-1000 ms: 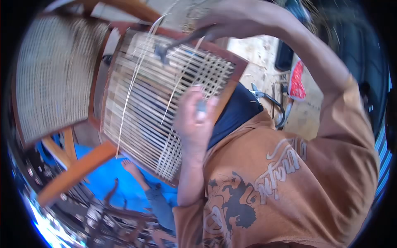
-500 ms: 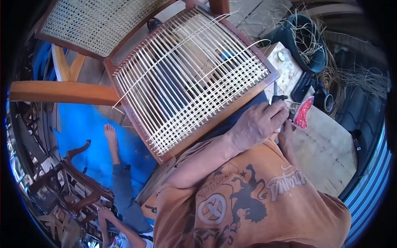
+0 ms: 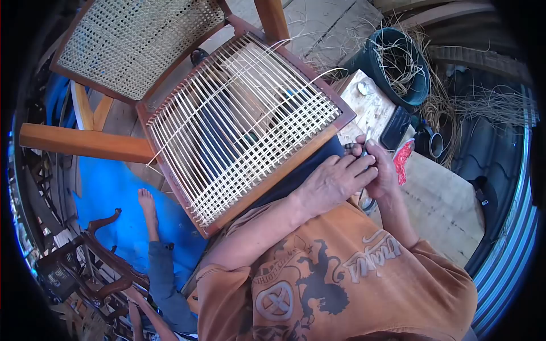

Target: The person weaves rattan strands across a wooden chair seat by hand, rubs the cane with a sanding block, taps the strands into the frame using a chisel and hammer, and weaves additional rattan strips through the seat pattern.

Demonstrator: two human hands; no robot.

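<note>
My left hand (image 3: 335, 179) is closed, its fingers curled over against my right hand; what they grip is hidden. My right hand (image 3: 382, 170) is also closed, thumb up, around a slim metal tool (image 3: 368, 134) whose tip pokes out above the thumb. Both hands meet in front of my orange shirt, just right of the chair seat (image 3: 261, 190). Pale cane strands (image 3: 210, 113) run across the seat frame, woven into a grid along the near edge. Two cross strands lie farther up, one with its loose end curving past the frame.
A pale block (image 3: 364, 102) and a black phone-like object (image 3: 395, 126) lie beyond my hands. Near them are a red-and-white packet (image 3: 402, 162), a mug (image 3: 435, 144) and a dark green bucket (image 3: 424, 85) of cane scraps. Another person's bare foot (image 3: 147, 200) rests on blue sheeting.
My hands have drawn back left, away from the red packet, and my right hand has come into fuller view. The whole scene has shifted somewhat as my head moved.
</note>
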